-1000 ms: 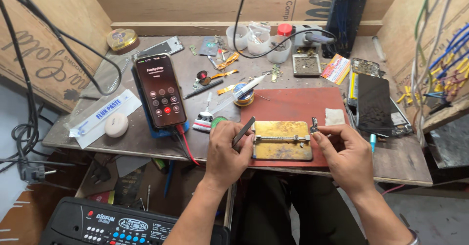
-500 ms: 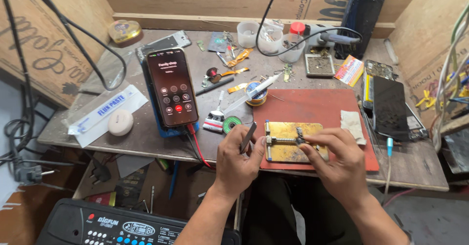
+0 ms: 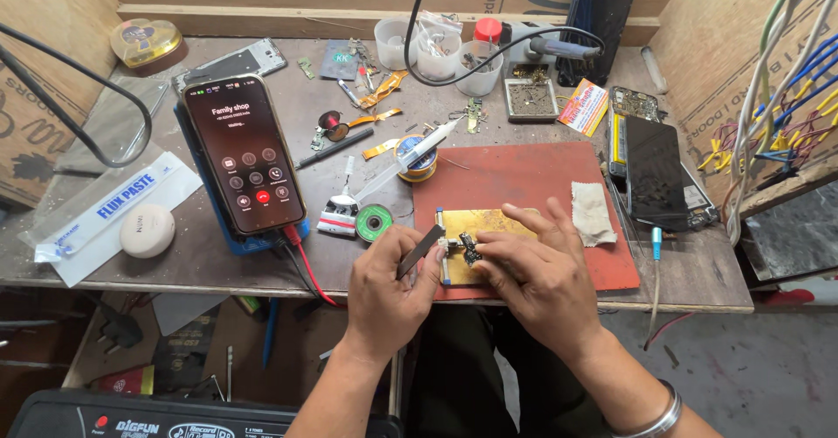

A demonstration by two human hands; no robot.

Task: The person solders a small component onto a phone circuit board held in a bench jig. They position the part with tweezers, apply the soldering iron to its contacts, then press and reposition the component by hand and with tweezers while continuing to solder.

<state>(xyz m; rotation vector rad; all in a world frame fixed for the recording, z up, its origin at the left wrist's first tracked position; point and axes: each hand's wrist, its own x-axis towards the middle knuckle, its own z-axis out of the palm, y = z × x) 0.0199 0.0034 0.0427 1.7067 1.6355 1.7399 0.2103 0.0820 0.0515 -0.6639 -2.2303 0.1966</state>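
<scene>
The left hand [image 3: 387, 283] is curled closed around a slim dark metal tool [image 3: 421, 250], pinched between thumb and forefinger with its tip angled up toward the right hand. The right hand [image 3: 534, 274] lies palm down, fingers loosely spread, its fingertips pressing a small dark circuit board [image 3: 468, 248] onto a flat brass-coloured holder plate [image 3: 483, 225] lying on a red rubber work mat [image 3: 524, 179]. The board sits between the two hands, touching the right fingertips. Just beyond the left hand lies a green roll of tape [image 3: 377, 222]; farther left a black smartphone with a lit screen [image 3: 247, 167] rests on a blue stand. A beige cloth [image 3: 593, 212] lies beside the right hand.
</scene>
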